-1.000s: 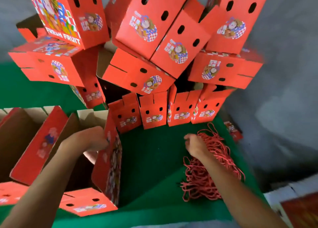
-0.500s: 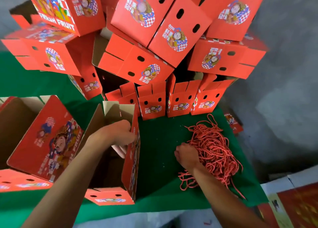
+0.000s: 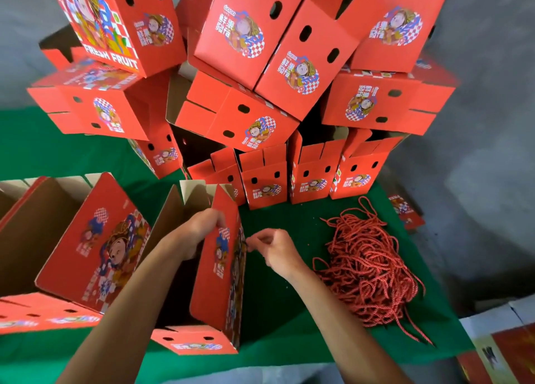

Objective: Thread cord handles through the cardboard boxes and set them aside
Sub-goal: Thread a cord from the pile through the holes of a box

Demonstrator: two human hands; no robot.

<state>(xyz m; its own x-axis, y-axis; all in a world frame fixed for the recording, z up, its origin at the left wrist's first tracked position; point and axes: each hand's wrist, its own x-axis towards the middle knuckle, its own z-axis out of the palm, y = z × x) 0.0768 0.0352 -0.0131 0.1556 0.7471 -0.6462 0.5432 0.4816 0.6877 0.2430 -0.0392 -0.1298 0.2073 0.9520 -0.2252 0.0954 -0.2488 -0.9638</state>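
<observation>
An open red cardboard box [image 3: 211, 294] stands on the green table [image 3: 278, 302] right in front of me. My left hand [image 3: 199, 227] grips the top edge of its right wall, fingers curled inside. My right hand [image 3: 275, 247] is just outside that wall, thumb and fingers pinched at a dark spot on the printed side; whether a cord end is between them is too small to tell. A heap of red twisted cords [image 3: 367, 267] lies on the table to the right of my right hand.
A second open red box [image 3: 95, 247] leans at the left. A tall pile of red boxes [image 3: 260, 73] fills the back, with several small ones [image 3: 309, 175] upright on the table behind. A white and red carton [image 3: 498, 346] sits at the lower right.
My right hand left the cord heap and moved left to the box's outer wall. The box and my left hand shifted right, toward the middle of the view.
</observation>
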